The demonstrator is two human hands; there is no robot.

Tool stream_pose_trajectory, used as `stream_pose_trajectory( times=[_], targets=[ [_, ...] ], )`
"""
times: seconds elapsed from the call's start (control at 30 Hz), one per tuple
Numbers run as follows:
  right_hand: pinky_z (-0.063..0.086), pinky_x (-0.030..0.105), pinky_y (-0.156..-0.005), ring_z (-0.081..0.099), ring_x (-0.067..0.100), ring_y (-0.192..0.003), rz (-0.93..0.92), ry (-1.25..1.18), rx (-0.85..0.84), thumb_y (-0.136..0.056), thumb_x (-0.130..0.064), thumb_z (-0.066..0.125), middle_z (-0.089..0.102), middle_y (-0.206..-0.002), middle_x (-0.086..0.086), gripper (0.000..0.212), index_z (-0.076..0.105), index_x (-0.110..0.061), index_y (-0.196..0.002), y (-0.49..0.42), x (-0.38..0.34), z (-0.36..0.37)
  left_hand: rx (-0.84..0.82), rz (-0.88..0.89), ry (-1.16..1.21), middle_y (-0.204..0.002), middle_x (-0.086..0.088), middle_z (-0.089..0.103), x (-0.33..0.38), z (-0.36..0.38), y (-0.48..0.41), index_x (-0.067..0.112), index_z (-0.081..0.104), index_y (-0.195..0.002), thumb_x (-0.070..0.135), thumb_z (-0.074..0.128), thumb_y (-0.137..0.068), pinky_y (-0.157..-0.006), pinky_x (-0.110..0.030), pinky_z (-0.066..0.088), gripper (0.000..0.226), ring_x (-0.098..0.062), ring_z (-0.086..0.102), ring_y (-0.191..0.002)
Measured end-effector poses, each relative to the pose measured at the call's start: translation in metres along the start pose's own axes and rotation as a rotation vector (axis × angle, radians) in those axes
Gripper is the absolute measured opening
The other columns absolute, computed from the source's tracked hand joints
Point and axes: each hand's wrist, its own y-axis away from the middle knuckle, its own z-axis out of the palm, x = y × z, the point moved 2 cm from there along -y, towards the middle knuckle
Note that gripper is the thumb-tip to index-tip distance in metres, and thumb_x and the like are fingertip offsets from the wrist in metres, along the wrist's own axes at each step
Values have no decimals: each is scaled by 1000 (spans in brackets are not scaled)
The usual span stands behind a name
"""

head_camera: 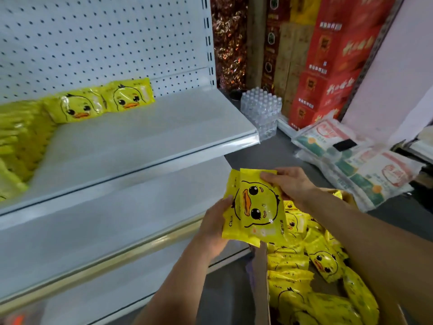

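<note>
Yellow glossy plastic packs printed with a cartoon duck face (254,207) sit stacked between both hands, in front of the lower shelves and above the left edge of the box; the top pack lies turned so the duck's orange beak points left, and at least one more pack edge shows behind it along the left side. The left hand (214,227) cups the stack from below and the left, thumb curled over the near left edge, fingers hidden beneath the packs; the right hand (289,185) grips the upper right corner, thumb pressed across the front of the top pack and fingers wrapped behind it; both hands are closed round the stack. Below and right of it, an open brown cardboard box (262,277) holds a loose heap of the same yellow duck packs (328,266), lying at mixed angles. On the white metal upper shelf (164,127), two matching duck packs (105,102) stand upright side by side against the white pegboard back panel (105,36); further yellow packs (18,141) crowd the shelf's left end, blurred. Beyond the shelf end stands a shrink-wrapped block of clear water bottles (261,109), near stacked red cartons (328,73); white printed sacks (365,170) lie on the grey floor (262,156) to the right.
</note>
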Motion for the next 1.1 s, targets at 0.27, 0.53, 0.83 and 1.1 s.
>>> stream_pose_trajectory(
  times=[0.27,0.53,0.83,1.1],
  targets=[
    [53,27,-58,66,17,-70,-217,285,-134,-71,-32,85,70,-87,7,38,63,-12,-96,20,-80,117,17,131,-82,-119,-22,68,70,-46,61,5,60,-127,45,90,-60,-86,-51,56,83,-41,66,-108],
    [42,25,-54,56,14,-63,-346,210,-47,-89,-46,62,64,-80,4,36,61,-10,-90,38,-130,192,267,389,112,-117,-19,70,130,-107,101,7,61,-125,35,85,-62,-92,-63,51,73,-40,66,-108],
    [51,33,-73,62,17,-80,-271,47,-456,-79,-39,73,72,-89,5,35,70,-11,-100,58,-126,248,642,651,341,-112,-3,71,182,-137,121,24,56,-124,32,77,-80,-76,-42,61,49,-24,71,-98],
    [51,31,-66,64,16,-66,-323,-159,-372,-95,-20,58,68,-75,4,16,68,-11,-86,57,-142,275,607,539,377,-108,-4,74,194,-167,135,27,61,-121,37,80,-76,-80,-54,59,50,-27,73,-94]
  ],
)
